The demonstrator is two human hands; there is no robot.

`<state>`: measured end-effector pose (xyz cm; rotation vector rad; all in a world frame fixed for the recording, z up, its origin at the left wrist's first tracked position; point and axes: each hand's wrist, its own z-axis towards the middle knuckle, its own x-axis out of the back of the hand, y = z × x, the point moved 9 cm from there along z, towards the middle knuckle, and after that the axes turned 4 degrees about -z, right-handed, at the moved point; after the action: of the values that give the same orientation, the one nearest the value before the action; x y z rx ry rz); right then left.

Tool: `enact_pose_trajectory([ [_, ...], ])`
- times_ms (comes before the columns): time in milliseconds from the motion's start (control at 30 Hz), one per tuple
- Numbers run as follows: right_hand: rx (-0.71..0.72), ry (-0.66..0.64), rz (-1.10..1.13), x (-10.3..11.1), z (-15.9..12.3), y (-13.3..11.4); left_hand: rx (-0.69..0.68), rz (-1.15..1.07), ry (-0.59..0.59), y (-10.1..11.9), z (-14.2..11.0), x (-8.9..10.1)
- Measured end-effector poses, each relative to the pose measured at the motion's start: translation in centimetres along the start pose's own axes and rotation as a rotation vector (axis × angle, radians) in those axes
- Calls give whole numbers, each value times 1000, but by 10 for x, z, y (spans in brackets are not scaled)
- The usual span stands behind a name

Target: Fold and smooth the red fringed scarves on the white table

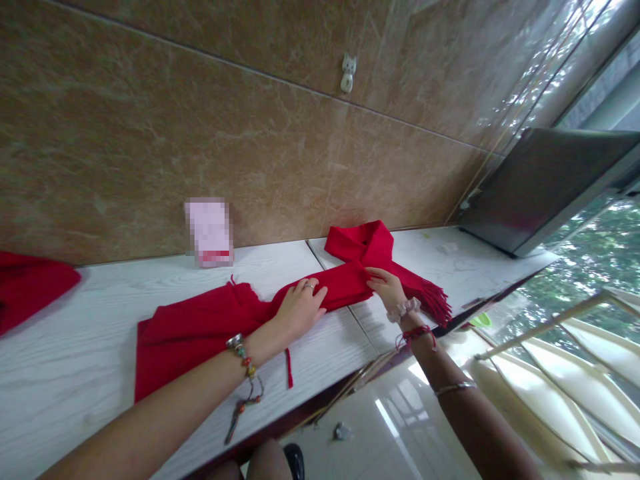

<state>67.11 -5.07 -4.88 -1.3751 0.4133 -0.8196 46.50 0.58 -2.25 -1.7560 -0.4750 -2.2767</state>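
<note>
A red scarf (200, 327) lies along the white wood-grain tabletop, wide at the left and folded into a narrow band in the middle. At its right lies a looped, crossed part (363, 243) with a fringed end (435, 300); I cannot tell whether this is the same scarf. My left hand (301, 307), ring on one finger, rests flat on the band with fingers stretched out. The fingers of my right hand (387, 288) are closed at the band's right end, the thumb partly hidden. A loose red strand (289, 368) hangs near my left wrist.
More red cloth (30, 290) lies at the far left. A blurred pink card (210, 230) leans on the brown tiled wall (250, 133), which bears a small white cat-shaped hook (348, 73). A dark appliance (545, 190) stands at the right end, with cream chairs (560, 393) below.
</note>
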Motion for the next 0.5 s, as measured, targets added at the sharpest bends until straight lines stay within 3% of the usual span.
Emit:
enact_pose_trajectory([
  [200, 83, 44, 222, -11, 1, -31, -6, -13, -72, 5, 0, 4],
  [367, -93, 134, 141, -8, -11, 10, 18, -33, -36, -12, 0, -4],
  [500, -42, 138, 38, -5, -15, 16, -51, -70, -26, -24, -1, -30],
])
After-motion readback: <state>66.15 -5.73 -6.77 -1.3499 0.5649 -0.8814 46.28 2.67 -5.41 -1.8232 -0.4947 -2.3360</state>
